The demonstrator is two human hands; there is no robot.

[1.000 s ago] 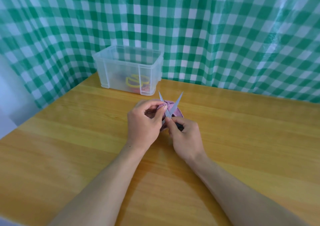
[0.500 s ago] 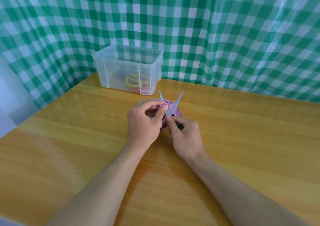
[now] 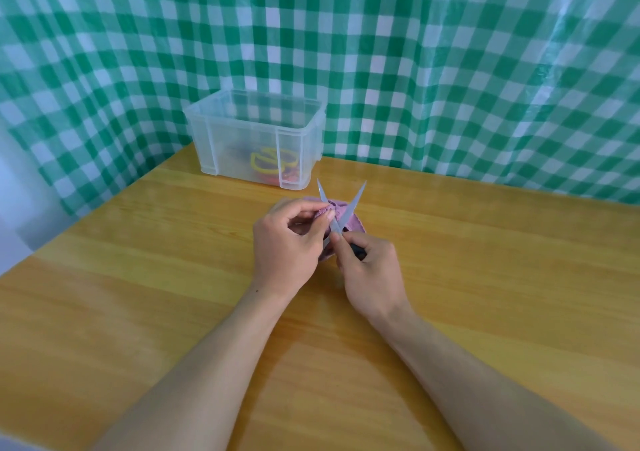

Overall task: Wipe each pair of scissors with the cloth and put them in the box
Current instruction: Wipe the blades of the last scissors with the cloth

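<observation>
Above the middle of the wooden table (image 3: pixel 138 277), the right hand (image 3: pixel 372 274) curls around the scissors (image 3: pixel 355 203), their dark handles mostly hidden; the blades spread in a V. The left hand (image 3: pixel 287 242) pinches the pink cloth (image 3: pixel 353 222) against one blade. Yellow and red shapes blur inside the clear box (image 3: pixel 242 132) behind. Green checked sheeting (image 3: pixel 450 69) encloses the table.
</observation>
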